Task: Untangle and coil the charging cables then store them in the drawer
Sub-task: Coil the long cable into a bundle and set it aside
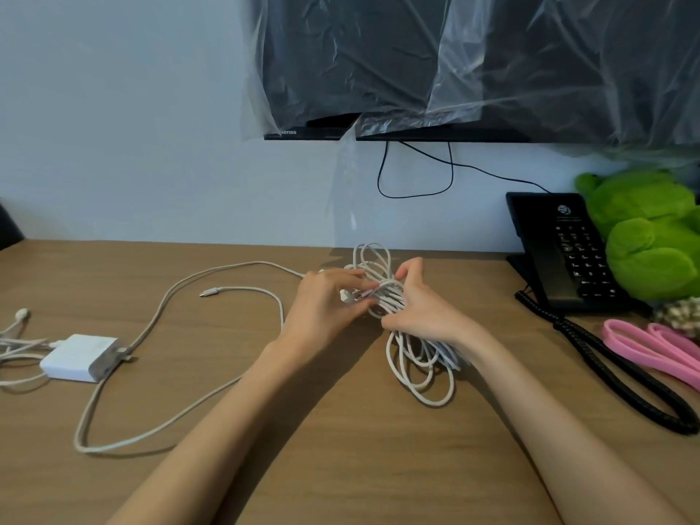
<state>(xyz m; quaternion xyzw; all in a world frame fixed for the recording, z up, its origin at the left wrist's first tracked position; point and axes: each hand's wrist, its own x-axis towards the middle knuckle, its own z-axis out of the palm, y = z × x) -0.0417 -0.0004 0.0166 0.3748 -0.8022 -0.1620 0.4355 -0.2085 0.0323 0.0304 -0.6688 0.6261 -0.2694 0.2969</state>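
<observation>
A bundle of coiled white cable [420, 358] is held above the wooden desk [341, 449] near its middle. My right hand [420, 308] grips the bundle round its waist, loops sticking out above and below. My left hand [329, 301] pinches the cable's end plug at the waist of the bundle. A second long white cable [159, 308] lies loose on the desk to the left, its free plug [206, 293] pointing left and its other end in a white charger block [81, 358]. No drawer is in view.
More thin white leads [15, 346] run off the left edge from the charger. A black desk phone [568, 255] with its curly cord [621, 384], a green plush toy [651, 236] and pink straps [655, 350] stand at the right. A plastic-wrapped TV [473, 66] hangs on the wall.
</observation>
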